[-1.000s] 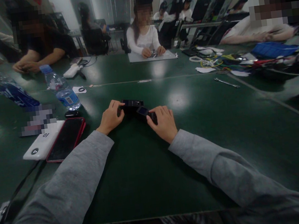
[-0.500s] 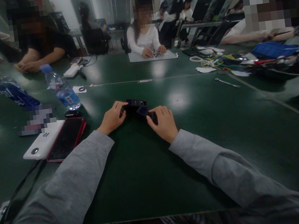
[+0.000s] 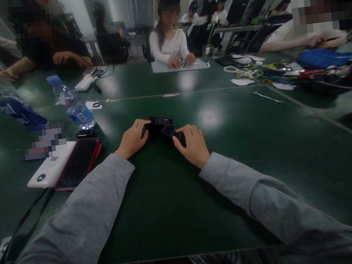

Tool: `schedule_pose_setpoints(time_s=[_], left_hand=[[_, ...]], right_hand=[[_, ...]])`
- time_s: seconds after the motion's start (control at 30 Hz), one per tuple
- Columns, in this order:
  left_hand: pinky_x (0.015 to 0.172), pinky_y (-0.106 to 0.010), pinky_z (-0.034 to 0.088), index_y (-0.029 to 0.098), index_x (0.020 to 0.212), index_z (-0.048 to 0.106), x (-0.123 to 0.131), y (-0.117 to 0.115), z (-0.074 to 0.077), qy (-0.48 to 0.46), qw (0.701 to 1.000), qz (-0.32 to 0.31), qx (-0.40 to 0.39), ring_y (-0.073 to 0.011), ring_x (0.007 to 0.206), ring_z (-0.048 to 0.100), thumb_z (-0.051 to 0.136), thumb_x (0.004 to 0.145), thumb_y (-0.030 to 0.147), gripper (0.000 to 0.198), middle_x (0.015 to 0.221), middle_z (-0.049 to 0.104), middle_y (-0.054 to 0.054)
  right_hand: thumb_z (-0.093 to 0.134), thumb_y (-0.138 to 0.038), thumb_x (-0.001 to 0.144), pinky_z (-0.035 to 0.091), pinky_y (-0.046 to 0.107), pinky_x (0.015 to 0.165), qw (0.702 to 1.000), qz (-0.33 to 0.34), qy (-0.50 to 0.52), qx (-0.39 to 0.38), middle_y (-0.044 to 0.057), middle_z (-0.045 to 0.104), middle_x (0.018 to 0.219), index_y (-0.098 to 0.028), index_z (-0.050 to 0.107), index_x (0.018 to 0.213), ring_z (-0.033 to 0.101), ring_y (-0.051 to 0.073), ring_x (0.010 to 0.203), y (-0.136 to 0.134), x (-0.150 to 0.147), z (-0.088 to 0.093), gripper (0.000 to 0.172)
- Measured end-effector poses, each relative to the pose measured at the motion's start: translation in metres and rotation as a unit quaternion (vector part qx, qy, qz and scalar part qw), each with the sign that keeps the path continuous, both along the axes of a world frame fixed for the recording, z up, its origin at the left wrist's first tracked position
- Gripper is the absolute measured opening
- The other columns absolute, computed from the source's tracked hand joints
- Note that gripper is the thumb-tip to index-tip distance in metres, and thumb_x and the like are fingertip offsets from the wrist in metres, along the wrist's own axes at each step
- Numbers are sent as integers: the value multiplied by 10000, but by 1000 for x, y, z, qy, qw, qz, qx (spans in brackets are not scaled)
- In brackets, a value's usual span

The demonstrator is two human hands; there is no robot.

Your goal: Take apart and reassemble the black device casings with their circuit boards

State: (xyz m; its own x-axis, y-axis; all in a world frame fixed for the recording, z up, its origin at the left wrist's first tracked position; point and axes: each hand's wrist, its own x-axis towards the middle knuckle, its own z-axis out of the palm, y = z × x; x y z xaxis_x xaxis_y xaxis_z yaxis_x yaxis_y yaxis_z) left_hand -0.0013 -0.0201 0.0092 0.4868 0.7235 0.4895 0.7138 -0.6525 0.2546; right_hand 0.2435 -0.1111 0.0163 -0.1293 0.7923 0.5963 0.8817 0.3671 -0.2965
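Observation:
Two small black boxy devices lie close together on the green table in the head view. My left hand (image 3: 133, 138) grips the left end of the farther black device (image 3: 161, 120) between thumb and fingers. The nearer black device (image 3: 167, 130), with a small bluish screen, sits tilted against or just in front of it; I cannot tell if they touch. Around its right end my right hand (image 3: 193, 143) is closed, with the thumb on the near side. Both grey-sleeved forearms rest along the table.
To the left are a red-edged phone (image 3: 79, 164), a white power bank (image 3: 50, 169) with a cable, and two water bottles, one (image 3: 75, 106) upright. A wrench (image 3: 268, 97) lies at right, before tangled cables and a blue tray (image 3: 324, 59). Other people sit around the table.
The person at the far left has drawn their clasped hands apart, raising one. My hands and both black devices look unmoved.

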Motion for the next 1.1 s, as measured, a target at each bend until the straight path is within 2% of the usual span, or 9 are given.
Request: schedule_pose_setpoints(time_s=[1.1], left_hand=[[773,-347,578,226,1369,448,0,1,-1,12,1000,-6,-1,-205,931,660,545,953,217,428,1275,563,-99]], right_hand=[[457,-408,976,429,422,832,1000,7,13,-13,123,624,1057,-182,577,1072,580,287,987,0,0,0,273]])
